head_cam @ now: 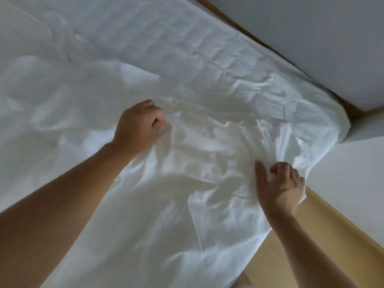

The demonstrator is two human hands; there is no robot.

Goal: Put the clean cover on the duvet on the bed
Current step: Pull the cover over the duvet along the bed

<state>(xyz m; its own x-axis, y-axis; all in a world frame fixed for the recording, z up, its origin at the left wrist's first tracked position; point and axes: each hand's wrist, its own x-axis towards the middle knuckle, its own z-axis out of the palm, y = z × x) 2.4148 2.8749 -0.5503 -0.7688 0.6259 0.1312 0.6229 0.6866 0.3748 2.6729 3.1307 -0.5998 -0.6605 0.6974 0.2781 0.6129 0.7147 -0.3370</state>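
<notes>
1. Left hand (139, 123), just at 9 o'clock of frame centre: fingers curled into a near fist, pinching a ridge of the cover (207, 161) at the knuckles.
2. Right hand (280, 186) at 4 o'clock: thumb laid straight on the cloth, other fingers curled round a bunched fold near the cover's edge. Both hands hold fabric, neither is spread wide.
3. The cover lies crumpled between and below the hands, running from centre down to 6 o'clock, with one corner trailing toward 3 o'clock over the bed's side.
4. Duvet: cannot tell it from the cover, all white. The puffier mass at 9 o'clock (41, 104) may be it.
5. The bed (166, 34) carries everything, with wrinkled sheet showing at 12 o'clock.
6. Wooden edge (280, 258) at 5 o'clock, grey wall (311, 28) at 1 o'clock.
7. Step, my read: spreading the cover or hunting for its opening or a corner; the task looks early.
8. To do it well: pull the two grips apart to flatten the cloth, follow the seam to a true corner, take one layer only, and keep the trailing corner from sliding off the bed.
</notes>
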